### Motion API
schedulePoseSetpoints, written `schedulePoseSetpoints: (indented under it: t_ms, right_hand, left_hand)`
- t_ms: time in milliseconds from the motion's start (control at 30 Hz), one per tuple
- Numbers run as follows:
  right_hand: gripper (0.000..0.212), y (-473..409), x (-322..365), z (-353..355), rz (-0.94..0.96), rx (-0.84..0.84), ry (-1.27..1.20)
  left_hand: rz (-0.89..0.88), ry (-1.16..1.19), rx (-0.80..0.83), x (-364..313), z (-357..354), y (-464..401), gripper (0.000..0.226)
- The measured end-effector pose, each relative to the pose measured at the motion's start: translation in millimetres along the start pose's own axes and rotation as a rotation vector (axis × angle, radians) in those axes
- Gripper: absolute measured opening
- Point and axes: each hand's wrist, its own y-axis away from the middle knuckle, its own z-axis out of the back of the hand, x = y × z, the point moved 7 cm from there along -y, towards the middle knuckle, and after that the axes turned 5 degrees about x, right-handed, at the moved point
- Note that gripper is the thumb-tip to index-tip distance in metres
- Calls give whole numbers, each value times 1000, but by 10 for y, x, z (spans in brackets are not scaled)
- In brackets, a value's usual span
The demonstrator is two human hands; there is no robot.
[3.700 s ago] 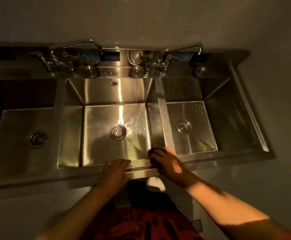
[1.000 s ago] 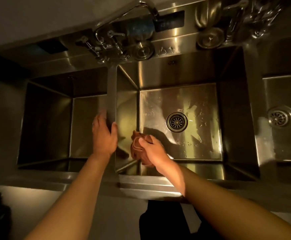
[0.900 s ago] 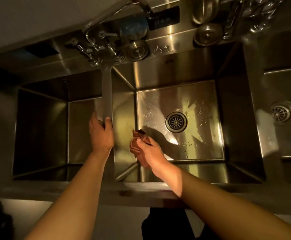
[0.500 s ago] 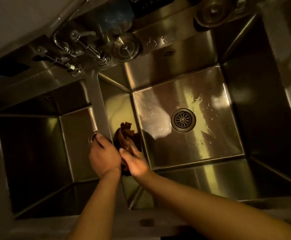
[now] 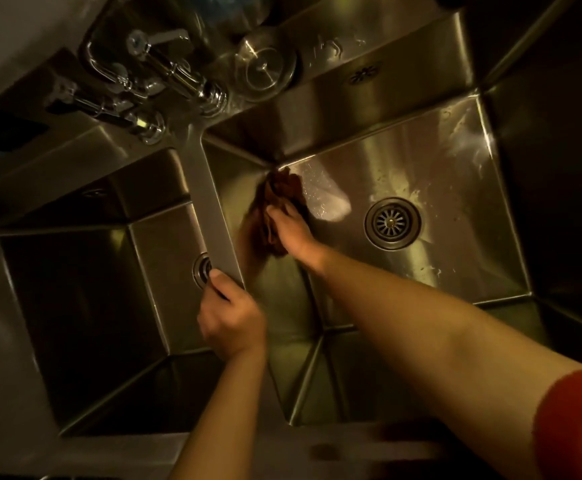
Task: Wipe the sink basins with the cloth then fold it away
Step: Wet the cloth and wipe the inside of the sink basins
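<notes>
The steel sink (image 5: 317,95) takes up nearly everything, and the work is in the basin with the drain (image 5: 392,223) in full view. The right hand (image 5: 291,230) reaches deep along its left wall, closed around the bunched brown cloth (image 5: 277,195), which is pressed up toward the far-left corner. The drain lies to the right of that hand, so the bare floor looks next. The left hand (image 5: 230,320) grips the divider (image 5: 210,209), merely bracing.
</notes>
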Motion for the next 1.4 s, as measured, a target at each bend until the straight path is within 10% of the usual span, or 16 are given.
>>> schedulePoseSetpoints:
  t_ms: [200, 400, 833, 1133, 1400]
  right_hand:
    - [42, 791, -1266, 74, -244, -27, -56]
    - [19, 1319, -1387, -74, -479, 9, -289]
    - [50, 827, 730, -407, 269, 104, -70]
    - [37, 301, -525, 133, -94, -9, 61]
    - [20, 552, -911, 606, -321, 344, 603]
  left_hand:
    - [-74, -53, 56, -89, 1, 34, 38]
    - [4, 0, 2, -82, 58, 42, 61]
    - [53, -16, 90, 9, 43, -15, 64]
    - [64, -16, 111, 66, 2, -28, 71]
    - [57, -30, 127, 62, 2, -17, 71]
